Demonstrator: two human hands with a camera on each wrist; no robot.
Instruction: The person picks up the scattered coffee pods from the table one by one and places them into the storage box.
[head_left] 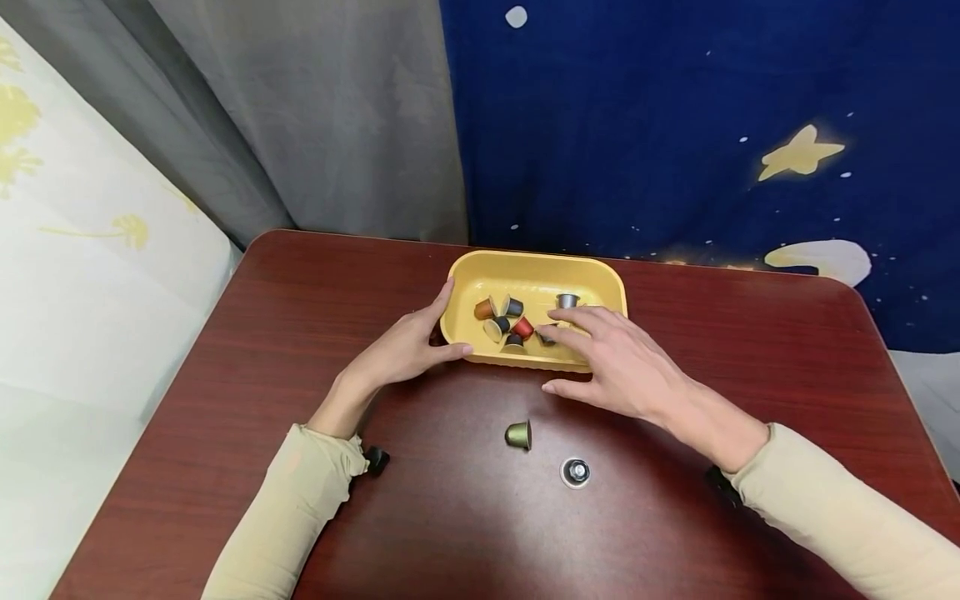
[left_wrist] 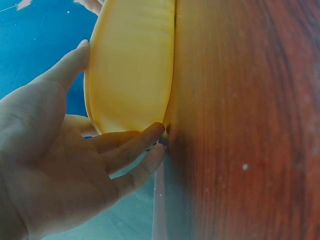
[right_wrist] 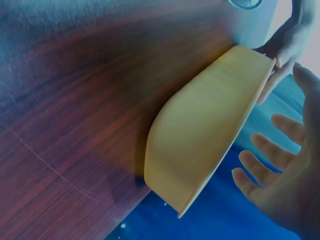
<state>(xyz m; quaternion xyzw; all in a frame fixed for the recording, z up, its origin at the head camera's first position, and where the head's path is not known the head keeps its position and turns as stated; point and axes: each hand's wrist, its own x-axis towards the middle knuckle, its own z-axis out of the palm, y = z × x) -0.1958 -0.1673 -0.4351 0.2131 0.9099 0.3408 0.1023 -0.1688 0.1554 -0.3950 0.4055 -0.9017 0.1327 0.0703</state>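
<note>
A yellow oblong basin (head_left: 536, 265) stands near the far edge of the table. My left hand (head_left: 405, 346) holds its left end, with the thumb at the near rim; in the left wrist view, fingers (left_wrist: 132, 150) reach round the basin's end. Several coffee capsules lie inside, among them a red capsule (head_left: 522, 327), an orange-brown capsule (head_left: 485, 308) and a silver capsule (head_left: 567, 301). Over the basin's right part, my right hand (head_left: 630, 367) hovers with spread fingers and nothing held. It partly hides a dark capsule (head_left: 548, 336) below its fingertips.
On the dark red wooden table (head_left: 420, 508), a green capsule (head_left: 518, 434) lies on its side in front of the basin. A black and silver capsule (head_left: 576, 472) is nearer me, to its right. Grey and blue curtains (head_left: 600, 125) hang behind the far edge.
</note>
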